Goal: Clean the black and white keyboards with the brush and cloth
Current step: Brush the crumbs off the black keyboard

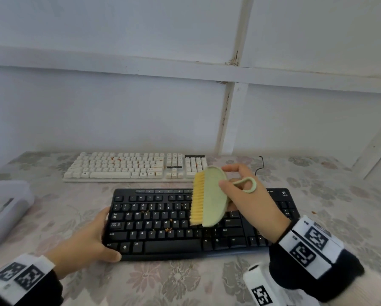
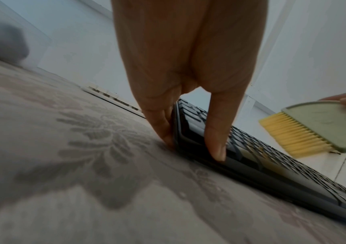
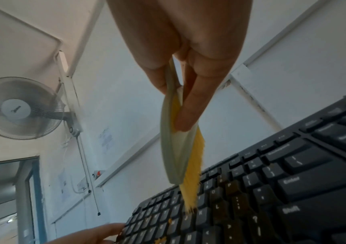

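**Brush over the black keyboard**

The right hand (image 1: 249,202) pinches the pale green plastic brush with yellow bristles (image 1: 209,196), its bristle tips (image 3: 191,198) at the keys of the flat black plastic keyboard (image 1: 185,226). The left hand (image 1: 85,241) grasps that keyboard's left end, thumb on its front edge. Orange crumbs (image 1: 168,229) lie among the keys. The white keyboard (image 1: 134,168) lies behind on the floral-clothed surface (image 1: 163,281).

two keyboards here: one black keyboard (image 1: 185,226), one white keyboard (image 1: 134,167). one brush (image 1: 209,196), two hands, one wall fan (image 3: 19,108), one plastic box (image 1: 6,208).
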Action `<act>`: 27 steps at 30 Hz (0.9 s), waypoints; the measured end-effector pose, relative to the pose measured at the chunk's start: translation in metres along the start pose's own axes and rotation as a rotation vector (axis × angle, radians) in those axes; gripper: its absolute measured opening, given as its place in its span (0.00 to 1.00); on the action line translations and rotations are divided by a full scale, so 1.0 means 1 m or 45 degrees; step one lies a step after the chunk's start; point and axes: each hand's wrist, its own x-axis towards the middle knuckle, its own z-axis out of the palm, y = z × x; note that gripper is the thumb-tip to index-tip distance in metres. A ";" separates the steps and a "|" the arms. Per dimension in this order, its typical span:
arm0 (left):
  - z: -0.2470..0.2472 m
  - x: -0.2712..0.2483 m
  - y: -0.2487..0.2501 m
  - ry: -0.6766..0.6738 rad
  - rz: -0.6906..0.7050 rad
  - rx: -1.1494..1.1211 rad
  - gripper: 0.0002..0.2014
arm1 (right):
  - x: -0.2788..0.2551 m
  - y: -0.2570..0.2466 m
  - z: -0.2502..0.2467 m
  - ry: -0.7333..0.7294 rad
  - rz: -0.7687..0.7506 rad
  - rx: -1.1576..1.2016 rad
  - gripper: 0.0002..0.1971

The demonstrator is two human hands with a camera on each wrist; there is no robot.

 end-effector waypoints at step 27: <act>0.001 0.000 0.000 0.003 -0.008 -0.017 0.52 | -0.004 0.009 0.018 -0.183 0.146 -0.107 0.08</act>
